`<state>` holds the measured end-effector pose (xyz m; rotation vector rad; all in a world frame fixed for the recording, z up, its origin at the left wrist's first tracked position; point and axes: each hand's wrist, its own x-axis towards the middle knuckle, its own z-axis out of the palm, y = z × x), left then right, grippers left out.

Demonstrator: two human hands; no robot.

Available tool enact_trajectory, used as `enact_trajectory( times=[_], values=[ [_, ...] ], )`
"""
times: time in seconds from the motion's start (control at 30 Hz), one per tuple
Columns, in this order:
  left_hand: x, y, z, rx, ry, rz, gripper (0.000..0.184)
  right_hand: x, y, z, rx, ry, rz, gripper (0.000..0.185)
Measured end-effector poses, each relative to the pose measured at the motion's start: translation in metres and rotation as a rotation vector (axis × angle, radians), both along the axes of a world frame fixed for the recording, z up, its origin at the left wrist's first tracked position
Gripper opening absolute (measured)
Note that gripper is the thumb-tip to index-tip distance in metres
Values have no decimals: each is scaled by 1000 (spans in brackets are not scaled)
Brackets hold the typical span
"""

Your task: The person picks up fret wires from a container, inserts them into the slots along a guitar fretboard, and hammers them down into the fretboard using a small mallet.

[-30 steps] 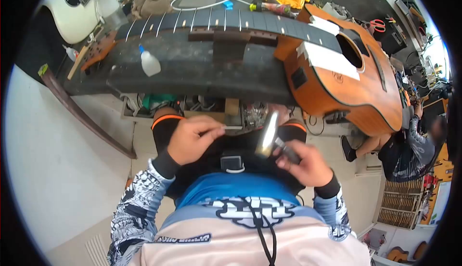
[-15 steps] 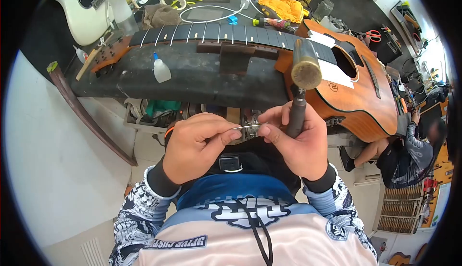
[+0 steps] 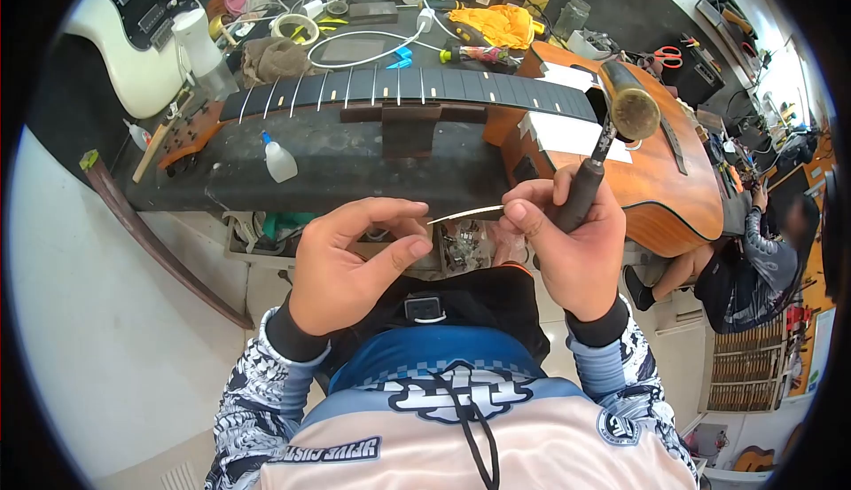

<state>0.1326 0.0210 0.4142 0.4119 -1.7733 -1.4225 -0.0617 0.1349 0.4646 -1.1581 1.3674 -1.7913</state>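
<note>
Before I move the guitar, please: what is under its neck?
A dark brown support shows beneath the neck, on the bench; what the neck itself covers cannot be seen.

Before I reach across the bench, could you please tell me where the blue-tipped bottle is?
In the head view, the blue-tipped bottle is left of centre on the dark bench, between the guitar neck and the left hand.

The right hand (image 3: pixel 576 237) is hiding one end of the thin silvery strip (image 3: pixel 465 214); the black-handled hammer (image 3: pixel 633 107) is partly covering the dark round sound hole (image 3: pixel 601 102) of the brown acoustic guitar (image 3: pixel 678 202).
</note>
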Motion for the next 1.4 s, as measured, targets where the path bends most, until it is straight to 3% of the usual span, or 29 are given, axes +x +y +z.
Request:
enact_trajectory(
  times=[0.03,0.1,0.13,0.27,0.4,0.57,0.67,0.77,0.97,1.1,1.17,1.4],
  values=[
    [-1,-1,4,-6,3,-6,24,-2,1,2,-10,-8,2,30],
    [-1,-5,13,415,35,-248,29,-5,1,1,-17,18,-6,30],
    [-5,-6,12,504,51,-324,33,-6,2,1,-17,35,-10,30],
    [-7,0,27,686,-36,-397,22,-12,4,5,-7,151,34,33],
    [-10,2,31,651,-99,-406,18,-19,0,21,92,254,55,29],
    [-31,12,37,543,-48,-229,15,-41,-27,54,225,351,120,27],
    [-45,15,35,479,12,-96,16,-60,-54,58,203,599,252,27],
    [-58,5,34,441,-19,-12,18,-70,-80,71,382,583,309,17],
    [-82,-19,35,449,13,143,19,-93,-142,76,393,645,417,17],
    [-96,-30,32,603,45,189,21,-108,-178,76,378,897,484,17],
    [-101,-32,31,650,71,223,21,-116,-194,70,236,1082,505,19],
    [-109,-41,23,756,91,317,23,-119,-224,59,337,1040,567,21]
  ],
)
